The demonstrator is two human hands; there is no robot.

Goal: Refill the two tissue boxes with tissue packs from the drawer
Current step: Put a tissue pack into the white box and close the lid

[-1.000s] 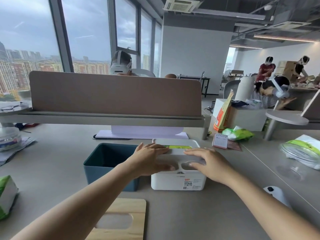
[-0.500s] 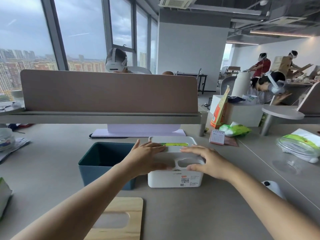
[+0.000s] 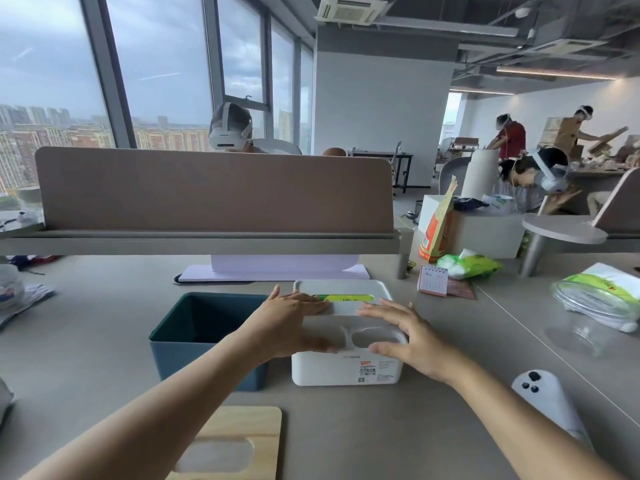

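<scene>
A white tissue box [image 3: 346, 370] stands on the grey desk with its white lid [image 3: 346, 306] on top. A green tissue pack [image 3: 349, 298] shows through the lid's slot. My left hand [image 3: 291, 320] lies flat on the lid's left side, thumb at the front edge. My right hand [image 3: 412, 337] is spread over the lid's right front corner; contact is unclear. Left of the white box, a dark teal tissue box [image 3: 194, 362] stands open, with nothing visible inside. Its wooden lid [image 3: 242, 424] lies near the desk's front edge.
A brown desk divider [image 3: 214, 188] with a shelf runs behind the boxes. At the right lie a small calendar [image 3: 433, 279], a green tissue pack [image 3: 471, 265], another wrapped pack [image 3: 602, 292] and a white controller [image 3: 543, 393]. People work at other desks.
My right hand has slid toward the lid's right front corner and its fingers have spread. My left hand stays flat on the lid. The view has shifted slightly.
</scene>
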